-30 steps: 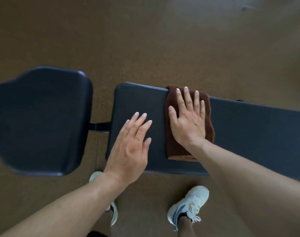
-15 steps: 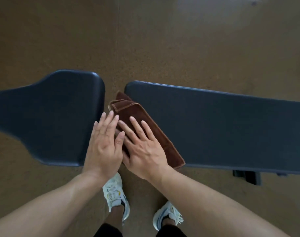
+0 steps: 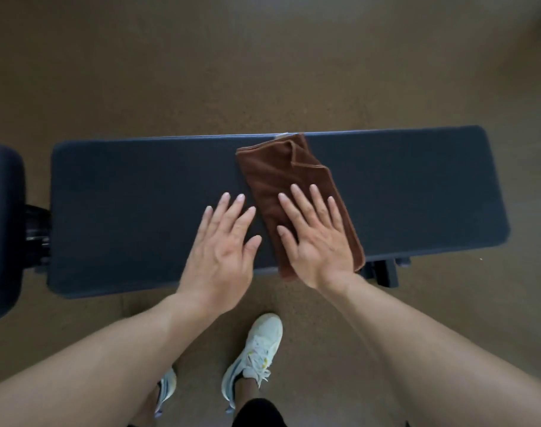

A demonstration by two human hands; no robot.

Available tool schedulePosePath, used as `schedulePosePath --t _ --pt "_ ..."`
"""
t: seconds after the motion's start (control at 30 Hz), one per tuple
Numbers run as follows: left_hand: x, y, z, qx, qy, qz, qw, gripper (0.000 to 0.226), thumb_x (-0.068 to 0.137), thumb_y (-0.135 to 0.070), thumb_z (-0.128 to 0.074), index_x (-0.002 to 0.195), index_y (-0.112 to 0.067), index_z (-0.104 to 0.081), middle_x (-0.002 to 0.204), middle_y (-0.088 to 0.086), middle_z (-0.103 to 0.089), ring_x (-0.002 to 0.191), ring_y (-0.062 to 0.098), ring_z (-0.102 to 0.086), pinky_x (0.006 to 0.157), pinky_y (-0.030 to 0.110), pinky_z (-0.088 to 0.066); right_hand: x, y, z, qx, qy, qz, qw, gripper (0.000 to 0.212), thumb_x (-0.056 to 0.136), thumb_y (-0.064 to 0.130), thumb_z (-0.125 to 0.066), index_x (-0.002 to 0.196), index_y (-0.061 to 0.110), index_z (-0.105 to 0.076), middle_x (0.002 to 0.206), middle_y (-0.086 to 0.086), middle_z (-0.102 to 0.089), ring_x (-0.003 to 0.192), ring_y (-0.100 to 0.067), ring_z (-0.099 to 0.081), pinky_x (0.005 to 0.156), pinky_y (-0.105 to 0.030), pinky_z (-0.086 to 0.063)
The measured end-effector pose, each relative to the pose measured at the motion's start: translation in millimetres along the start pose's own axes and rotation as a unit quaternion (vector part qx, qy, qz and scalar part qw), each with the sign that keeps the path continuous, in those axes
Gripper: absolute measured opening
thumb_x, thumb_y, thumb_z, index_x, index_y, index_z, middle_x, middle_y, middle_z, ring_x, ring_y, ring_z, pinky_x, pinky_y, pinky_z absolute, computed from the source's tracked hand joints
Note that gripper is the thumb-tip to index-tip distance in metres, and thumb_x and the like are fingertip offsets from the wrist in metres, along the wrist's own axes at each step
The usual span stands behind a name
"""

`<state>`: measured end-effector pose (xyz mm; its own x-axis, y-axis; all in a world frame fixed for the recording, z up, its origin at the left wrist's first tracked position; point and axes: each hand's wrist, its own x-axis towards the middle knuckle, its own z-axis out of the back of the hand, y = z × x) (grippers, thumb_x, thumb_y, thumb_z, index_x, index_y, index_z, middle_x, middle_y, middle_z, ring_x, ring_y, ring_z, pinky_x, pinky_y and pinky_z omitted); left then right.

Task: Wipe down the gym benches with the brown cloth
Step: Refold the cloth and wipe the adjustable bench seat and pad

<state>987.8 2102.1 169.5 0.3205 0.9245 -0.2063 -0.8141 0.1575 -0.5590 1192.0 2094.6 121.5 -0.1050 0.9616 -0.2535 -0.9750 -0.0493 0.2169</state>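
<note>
The folded brown cloth [image 3: 287, 186] lies slantwise across the long dark pad of the gym bench [image 3: 417, 192], reaching from its far edge to its near edge, a little right of the middle. The right hand [image 3: 318, 241] presses flat on the cloth's near half, fingers [image 3: 317, 200] spread and straight, gripping nothing. Just beside it, the left hand [image 3: 223, 257] rests palm-down on the bare surface, fingers extended. A second pad [image 3: 2, 229] sits at the left. White sneakers [image 3: 254, 355] stand on the brown floor [image 3: 263, 57] below.
</note>
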Motion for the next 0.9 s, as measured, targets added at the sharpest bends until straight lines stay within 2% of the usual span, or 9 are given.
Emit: schedulePosePath --t 0.1,0.17,0.23,0.33,0.47,0.57,0.7,0.8,0.9 --pt "15.2 -48.1 -24.0 -0.012 0.029 -0.021 0.999 0.058 0.104 -0.043 -0.026 0.157 -0.019 -0.032 0.168 -0.003 -0.019 0.156 0.009 0.0 0.127 0.035 0.001 -7.0 -72.5 14.1 0.002 -0.003 -0.072 0.997 0.062 0.106 0.059 -0.018 0.165 0.042 -0.012 0.175 0.015 -0.004 0.162 -0.013 0.008 0.131 -0.042 0.005" --pt "21.7 -65.0 -32.4 -0.016 0.04 -0.036 0.998 0.059 0.104 -0.044 -0.023 0.158 -0.02 -0.03 0.168 -0.004 -0.016 0.156 0.008 0.002 0.127 0.034 0.002 -12.7 -110.1 21.5 0.018 -0.029 -0.164 0.986 0.064 0.104 0.06 -0.017 0.165 0.04 -0.014 0.175 0.014 -0.005 0.162 -0.014 0.005 0.131 -0.042 0.006" --pt "25.0 -68.1 -38.3 -0.011 0.044 -0.041 0.998 0.056 0.107 -0.043 -0.024 0.158 -0.021 -0.029 0.169 -0.005 -0.014 0.156 0.007 0.003 0.127 0.033 0.004 -26.2 -132.7 24.0 0.054 -0.071 -0.282 0.955 0.066 0.104 0.059 -0.019 0.166 0.037 -0.018 0.175 0.012 -0.007 0.162 -0.016 0.004 0.131 -0.044 0.005" --pt "22.7 -50.0 -43.4 -0.012 0.037 -0.017 0.999 0.053 0.108 -0.039 -0.029 0.157 -0.021 -0.03 0.169 -0.005 -0.016 0.156 0.008 0.004 0.127 0.034 0.003 -49.3 -128.9 11.0 0.092 -0.124 -0.383 0.911 0.067 0.105 0.056 -0.019 0.166 0.031 -0.019 0.176 0.007 -0.007 0.162 -0.018 0.004 0.131 -0.046 0.006" --pt "9.0 -19.5 -47.8 -0.022 0.014 -0.02 0.999 0.053 0.105 -0.036 -0.031 0.153 -0.015 -0.038 0.166 0.001 -0.025 0.156 0.012 -0.005 0.128 0.038 -0.007 -55.6 -95.7 0.0 0.113 -0.141 -0.397 0.9 0.069 0.103 0.054 -0.019 0.167 0.027 -0.018 0.176 0.006 -0.005 0.162 -0.019 0.007 0.131 -0.045 0.008" --pt "0.9 -6.7 -45.7 -0.051 -0.003 -0.036 0.998 0.051 0.105 -0.032 -0.034 0.152 -0.013 -0.041 0.165 0.002 -0.028 0.156 0.013 -0.009 0.128 0.039 -0.01 -49.0 -51.4 -6.5 0.09 -0.118 -0.32 0.936 0.069 0.103 0.053 -0.02 0.167 0.027 -0.02 0.176 0.008 -0.007 0.162 -0.016 0.006 0.131 -0.045 0.006" --pt "-12.9 23.1 -19.6 -0.108 -0.05 -0.016 0.993 0.05 0.104 -0.028 -0.036 0.151 -0.013 -0.042 0.164 0.002 -0.032 0.156 0.013 -0.012 0.127 0.041 -0.012 -24.4 59.5 -20.5 0.039 -0.063 -0.099 0.992 0.063 0.105 0.05 -0.027 0.165 0.031 -0.022 0.175 0.009 -0.011 0.163 -0.019 0.0 0.132 -0.045 -0.001" --pt "-26.9 67.1 20.6 -0.144 -0.075 0.019 0.987 0.051 0.105 -0.029 -0.032 0.153 -0.015 -0.038 0.165 -0.001 -0.027 0.155 0.008 -0.008 0.127 0.039 -0.011 17.8 148.5 -24.5 -0.011 -0.018 0.062 0.998 0.066 0.105 0.048 -0.026 0.167 0.031 -0.01 0.176 0.006 -0.002 0.163 -0.025 0.006 0.132 -0.048 -0.003" --pt "-40.8 125.9 69.0 -0.161 -0.1 0.039 0.981 0.05 0.106 -0.03 -0.034 0.154 -0.017 -0.037 0.165 -0.002 -0.028 0.155 0.005 -0.009 0.127 0.038 -0.011 73.6 225.8 -25.7 -0.006 -0.015 0.085 0.996 0.062 0.108 0.049 -0.019 0.167 0.032 -0.008 0.176 0.006 0.0 0.162 -0.024 0.009 0.131 -0.046 0.002"
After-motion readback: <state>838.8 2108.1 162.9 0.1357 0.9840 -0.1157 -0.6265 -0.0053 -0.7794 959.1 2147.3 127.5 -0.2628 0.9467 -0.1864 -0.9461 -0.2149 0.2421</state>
